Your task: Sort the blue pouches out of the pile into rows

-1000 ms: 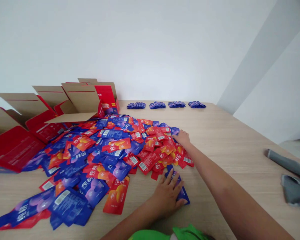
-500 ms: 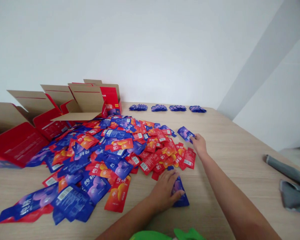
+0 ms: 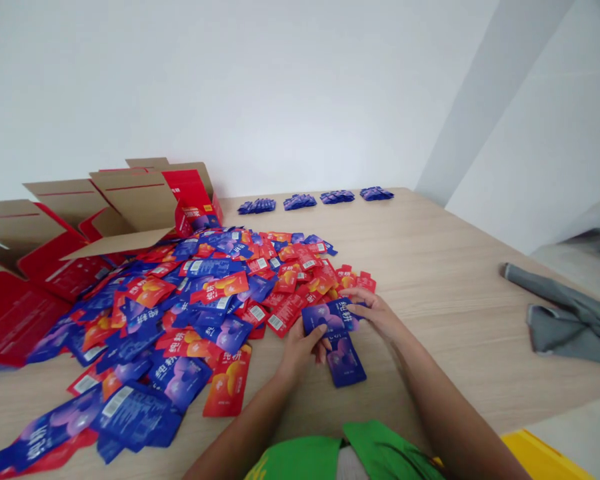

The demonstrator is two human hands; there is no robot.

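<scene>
In front of me a blue pouch (image 3: 329,315) with purple fruit on it is held crosswise between my two hands. My left hand (image 3: 303,347) pinches its left end, thumb on top. My right hand (image 3: 375,312) grips the other end between thumb and fingers. Below it a second blue pouch (image 3: 347,363) slants toward me, its upper end partly covered by the first one and by my left fingertips. Whether this lower pouch is held or just lies on the table, I cannot tell. A red pouch (image 3: 229,381) with orange fruit lies left of my left forearm.
A large mixed heap of red and blue pouches (image 3: 225,287) spreads over the left of the wooden table (image 3: 440,280). Open red cartons (image 3: 45,313) stand behind it. Several rows of blue pouches (image 3: 300,201) line the back edge. Grey cloth (image 3: 560,320) lies at right.
My right hand has brought its blue pouch in from the far right to my left hand. The left hand has shifted from lying over the lower pouch to pinching the upper one. The view has turned slightly.
</scene>
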